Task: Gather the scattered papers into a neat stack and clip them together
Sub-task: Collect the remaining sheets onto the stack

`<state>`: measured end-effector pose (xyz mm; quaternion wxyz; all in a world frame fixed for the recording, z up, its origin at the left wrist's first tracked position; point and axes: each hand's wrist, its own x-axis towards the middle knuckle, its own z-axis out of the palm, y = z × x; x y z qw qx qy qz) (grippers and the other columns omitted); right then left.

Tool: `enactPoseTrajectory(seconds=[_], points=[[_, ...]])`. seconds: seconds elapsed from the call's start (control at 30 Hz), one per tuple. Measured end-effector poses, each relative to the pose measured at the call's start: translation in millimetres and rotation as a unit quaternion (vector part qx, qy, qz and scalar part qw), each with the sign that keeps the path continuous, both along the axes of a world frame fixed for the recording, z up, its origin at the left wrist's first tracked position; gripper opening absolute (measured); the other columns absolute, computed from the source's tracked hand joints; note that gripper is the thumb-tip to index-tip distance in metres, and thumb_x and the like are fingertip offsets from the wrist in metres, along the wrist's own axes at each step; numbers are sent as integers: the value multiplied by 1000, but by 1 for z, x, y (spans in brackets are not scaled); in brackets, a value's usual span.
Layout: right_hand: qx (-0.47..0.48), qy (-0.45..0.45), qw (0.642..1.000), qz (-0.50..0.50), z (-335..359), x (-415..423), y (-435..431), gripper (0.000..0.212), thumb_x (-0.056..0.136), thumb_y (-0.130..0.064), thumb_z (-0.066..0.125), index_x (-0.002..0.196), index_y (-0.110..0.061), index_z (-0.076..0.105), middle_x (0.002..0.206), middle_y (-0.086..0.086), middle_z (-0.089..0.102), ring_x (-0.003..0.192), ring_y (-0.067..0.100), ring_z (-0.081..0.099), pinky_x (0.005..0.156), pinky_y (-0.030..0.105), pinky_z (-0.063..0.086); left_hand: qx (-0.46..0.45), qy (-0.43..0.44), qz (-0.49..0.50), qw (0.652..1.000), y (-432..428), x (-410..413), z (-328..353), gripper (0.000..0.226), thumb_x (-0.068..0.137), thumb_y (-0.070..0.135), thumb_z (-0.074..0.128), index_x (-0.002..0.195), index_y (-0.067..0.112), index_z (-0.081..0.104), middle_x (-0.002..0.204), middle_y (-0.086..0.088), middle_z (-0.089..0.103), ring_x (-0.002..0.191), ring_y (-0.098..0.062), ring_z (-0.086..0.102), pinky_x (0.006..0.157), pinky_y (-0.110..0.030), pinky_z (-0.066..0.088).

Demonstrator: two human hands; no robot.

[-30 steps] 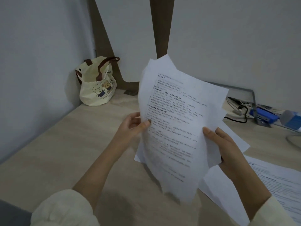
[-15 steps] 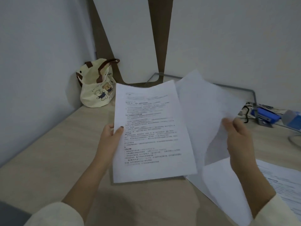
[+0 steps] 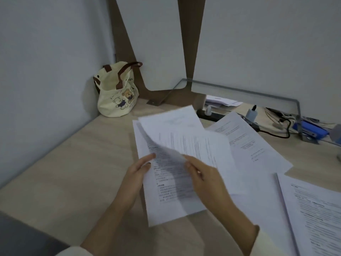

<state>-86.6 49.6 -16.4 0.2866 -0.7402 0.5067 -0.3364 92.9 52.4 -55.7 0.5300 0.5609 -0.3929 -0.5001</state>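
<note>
A printed sheet point(image 3: 166, 191) is held low over the worktop point(image 3: 73, 172), and a second, curling sheet point(image 3: 193, 143) is lifted across its top. Loose sheets point(image 3: 254, 145) are spread to the right, partly covered by the held pair. Behind them a power strip point(image 3: 210, 115) and cables point(image 3: 276, 132) are seen. A bear-printed tote bag point(image 3: 118, 95) is set in the corner. The printed sheet's left edge is pinched by the left hand point(image 3: 136, 174), and the curling sheet is gripped by the right hand point(image 3: 204, 178). The print is too blurred to be read.
</note>
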Motion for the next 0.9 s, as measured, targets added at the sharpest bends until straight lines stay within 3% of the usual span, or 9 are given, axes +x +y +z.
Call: enactPoseTrajectory(seconds=[0.1, 0.17, 0.23, 0.43, 0.57, 0.63, 0.73, 0.8, 0.9], points=[[124, -73, 989, -15, -29, 12, -3, 27, 96, -23, 44, 71, -23, 52, 63, -11, 51, 53, -5, 47, 55, 10, 33, 35, 24, -21, 999, 3, -1, -9, 24, 94, 31, 49, 97, 27, 72, 103, -1, 74, 94, -15, 70, 92, -38, 51], [198, -105, 974, -41, -44, 14, -8, 30, 97, -25, 43, 74, -9, 54, 75, 7, 58, 67, 10, 53, 65, 22, 42, 59, 19, -49, 997, 6, 1, -14, 30, 88, 43, 55, 105, 23, 70, 107, -4, 73, 100, -22, 68, 97, -46, 48], [248, -173, 951, -68, -50, 12, -11, 30, 96, -26, 45, 86, -2, 60, 86, 14, 63, 83, 27, 61, 81, 38, 48, 81, 3, -61, 995, 8, 3, -18, 47, 78, 52, 64, 115, 24, 64, 117, -2, 68, 105, -20, 66, 99, -46, 47], [160, -298, 928, -158, -18, -23, -24, 22, 96, -22, 45, 89, -9, 62, 87, 6, 64, 80, 22, 59, 78, 36, 45, 99, -34, -30, 994, 3, 2, -26, 41, 85, 18, 65, 123, 21, 52, 118, 1, 61, 100, -13, 62, 84, -27, 52], [41, -267, 938, -217, 11, -44, -25, 24, 97, -25, 40, 92, -12, 60, 82, -3, 58, 77, 16, 51, 70, 32, 39, 97, -34, -20, 994, 2, -1, -28, 40, 85, 18, 65, 122, 22, 52, 119, 1, 61, 102, -15, 62, 87, -31, 52], [30, -258, 942, -213, 11, -43, -26, 22, 98, -30, 39, 96, -23, 60, 93, -4, 61, 87, 19, 54, 75, 35, 44, 96, -43, -16, 994, 1, -3, -29, 41, 85, 19, 65, 124, 21, 52, 121, 0, 60, 107, -18, 61, 92, -35, 51], [150, -221, 956, -123, -4, -25, -21, 45, 94, -46, 37, 136, -29, 40, 130, -4, 52, 114, 21, 54, 95, 36, 46, 90, -48, -11, 995, 2, -7, -28, 39, 85, 26, 64, 123, 20, 55, 121, 0, 60, 104, -17, 63, 89, -33, 52], [231, -176, 957, -17, -17, -7, -13, 60, 86, -53, 35, 142, -33, 27, 135, -5, 47, 116, 15, 52, 95, 28, 44, 91, -46, -8, 995, 2, -10, -25, 34, 87, 36, 59, 118, 20, 59, 115, -1, 65, 97, -15, 65, 85, -31, 53], [256, -73, 963, 46, -34, -1, -8, 48, 93, -43, 41, 138, -31, 36, 139, -8, 46, 123, 9, 46, 97, 19, 37, 85, -32, -12, 996, 1, -14, -19, 28, 91, 47, 44, 94, 30, 66, 92, 6, 72, 84, -11, 69, 74, -28, 53]])
